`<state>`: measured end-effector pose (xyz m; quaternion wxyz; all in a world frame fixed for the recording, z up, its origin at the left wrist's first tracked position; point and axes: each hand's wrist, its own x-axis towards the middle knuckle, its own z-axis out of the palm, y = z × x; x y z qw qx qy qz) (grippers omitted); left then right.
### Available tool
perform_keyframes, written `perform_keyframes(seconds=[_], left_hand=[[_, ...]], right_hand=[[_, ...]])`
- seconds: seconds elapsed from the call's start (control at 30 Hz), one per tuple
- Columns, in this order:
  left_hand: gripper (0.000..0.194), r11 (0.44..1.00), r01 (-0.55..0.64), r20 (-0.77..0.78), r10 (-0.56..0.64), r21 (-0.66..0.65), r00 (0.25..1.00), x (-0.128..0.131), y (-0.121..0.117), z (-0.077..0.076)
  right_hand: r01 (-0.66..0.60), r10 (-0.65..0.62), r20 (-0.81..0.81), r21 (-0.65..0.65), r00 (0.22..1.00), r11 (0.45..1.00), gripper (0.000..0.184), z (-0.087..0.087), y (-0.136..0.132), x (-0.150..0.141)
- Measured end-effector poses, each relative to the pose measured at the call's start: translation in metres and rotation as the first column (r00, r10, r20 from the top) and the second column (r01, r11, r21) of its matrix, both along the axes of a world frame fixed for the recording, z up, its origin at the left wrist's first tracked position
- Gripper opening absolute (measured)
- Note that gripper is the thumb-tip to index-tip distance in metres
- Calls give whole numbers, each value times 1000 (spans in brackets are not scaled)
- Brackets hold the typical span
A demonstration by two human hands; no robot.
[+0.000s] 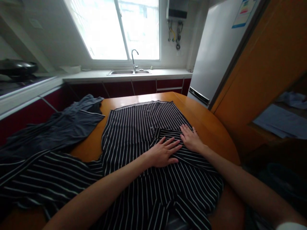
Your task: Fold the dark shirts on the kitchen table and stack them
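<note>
A black shirt with white stripes (127,127) lies spread on the round wooden table (206,118), its hem toward the window and its collar end near me. The right-hand sleeve is folded across the shirt's body, while the other sleeve stretches out to the left. My left hand (164,152) rests flat on the folded sleeve, fingers spread. Beside it, my right hand (191,138) lies flat on the same sleeve near the shirt's right edge, its fingers straight. Neither hand grips the cloth.
Dark grey clothes (64,124) are heaped at the table's left edge, partly under the striped sleeve. Beyond the table are a counter with a sink (129,72) and a faucet. A fridge (216,48) stands at the right, and a wok (18,67) sits on the stove at left.
</note>
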<state>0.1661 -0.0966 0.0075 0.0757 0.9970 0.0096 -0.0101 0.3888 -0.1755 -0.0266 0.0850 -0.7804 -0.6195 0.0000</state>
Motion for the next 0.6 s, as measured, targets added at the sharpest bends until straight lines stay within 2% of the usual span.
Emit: perform_keyframes(seconds=[0.17, 0.3, 0.37, 0.47, 0.53, 0.6], left_hand=[[85, 983, -169, -100, 176, 69, 979, -11, 0, 9], [90, 948, -283, -191, 308, 147, 932, -12, 3, 24], [85, 932, -326, -211, 355, 158, 911, -9, 6, 35], [70, 925, -355, -160, 373, 132, 914, -8, 14, 51], [60, 933, -345, -111, 355, 104, 928, -15, 22, 62], [52, 922, -382, -55, 386, 69, 921, -34, 34, 73]], right_hand=[[6, -6, 22, -21, 1000, 1000, 63, 2, 1, 0], [15, -14, 52, -12, 999, 1000, 62, -1, 2, 0], [13, -12, 53, -9, 999, 1000, 62, -3, 2, 1], [9, -9, 54, -2, 998, 1000, 61, -6, 3, 2], [3, -3, 63, 2, 998, 1000, 61, -9, 4, 4], [-7, 6, 80, 3, 997, 1000, 61, -12, 5, 7]])
